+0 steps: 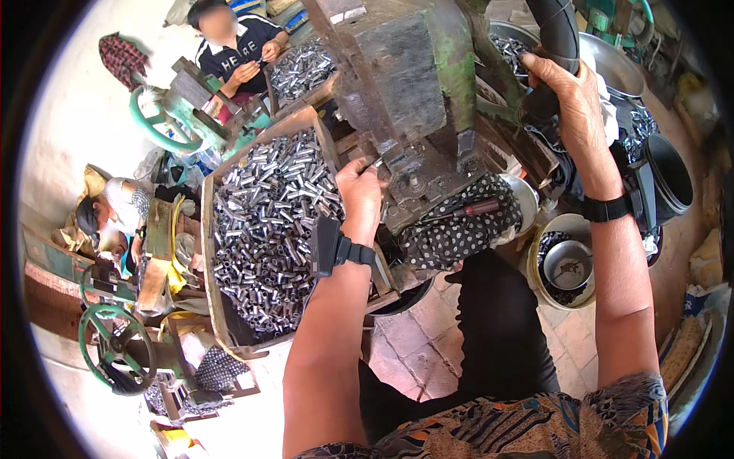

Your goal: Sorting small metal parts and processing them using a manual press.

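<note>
My left hand (pixel 359 191) is closed in a pinch at the left edge of the press bed. From its fingertips a small metal tube (pixel 378 162) points toward the tooling (pixel 391 151) under the ram; the fingers partly hide it. My right hand (pixel 569 92) is wrapped round the thick black-covered handle (pixel 544 103) of the press, at the upper right. Beside my left forearm stands a wooden crate (pixel 208 260) heaped with short shiny metal tubes (pixel 275 222). On the front of the press bed lie a spotted cloth (pixel 459 237) and a red-handled screwdriver (pixel 480 208).
A pale bucket (pixel 534 279) with a metal bowl (pixel 568 265) stands right of my knee. Further right is a black bucket (pixel 673 176). A co-worker (pixel 241 50) sits at a second crate (pixel 302 73) beyond. Green handwheels (pixel 115 348) stand at left, with another person (pixel 122 210) near them.
</note>
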Demonstrator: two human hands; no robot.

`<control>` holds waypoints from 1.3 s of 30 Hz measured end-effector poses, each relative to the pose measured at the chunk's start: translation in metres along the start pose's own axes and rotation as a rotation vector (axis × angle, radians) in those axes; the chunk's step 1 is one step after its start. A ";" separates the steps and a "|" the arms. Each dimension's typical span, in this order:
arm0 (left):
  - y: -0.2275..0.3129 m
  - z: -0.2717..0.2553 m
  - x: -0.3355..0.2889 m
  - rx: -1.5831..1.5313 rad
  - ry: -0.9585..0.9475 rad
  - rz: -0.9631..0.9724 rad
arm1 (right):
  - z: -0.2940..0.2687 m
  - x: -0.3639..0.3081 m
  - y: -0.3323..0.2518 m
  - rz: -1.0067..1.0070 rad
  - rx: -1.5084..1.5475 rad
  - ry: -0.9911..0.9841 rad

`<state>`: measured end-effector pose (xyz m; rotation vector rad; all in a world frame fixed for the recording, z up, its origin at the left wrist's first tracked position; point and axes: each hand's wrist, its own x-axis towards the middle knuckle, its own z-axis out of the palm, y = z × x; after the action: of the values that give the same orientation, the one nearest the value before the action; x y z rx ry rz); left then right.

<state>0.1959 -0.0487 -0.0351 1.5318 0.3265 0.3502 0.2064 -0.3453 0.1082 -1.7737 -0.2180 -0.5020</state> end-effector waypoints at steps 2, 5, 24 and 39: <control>0.005 -0.012 -0.012 0.072 0.041 -0.034 | 0.003 -0.011 0.009 -0.159 -0.080 0.077; 0.011 -0.038 -0.039 0.089 0.043 -0.021 | 0.022 -0.047 0.025 -0.036 0.173 0.121; 0.206 -0.164 -0.380 -0.731 -0.027 0.762 | 0.062 -0.242 0.037 -0.035 -0.282 -0.674; 0.215 -0.221 -0.464 -0.729 -0.011 1.044 | 0.068 -0.253 0.008 -0.036 -0.534 -0.634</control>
<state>-0.3216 -0.0409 0.1709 0.8578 -0.6068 1.1312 -0.0008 -0.2534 -0.0236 -2.4230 -0.5994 0.0067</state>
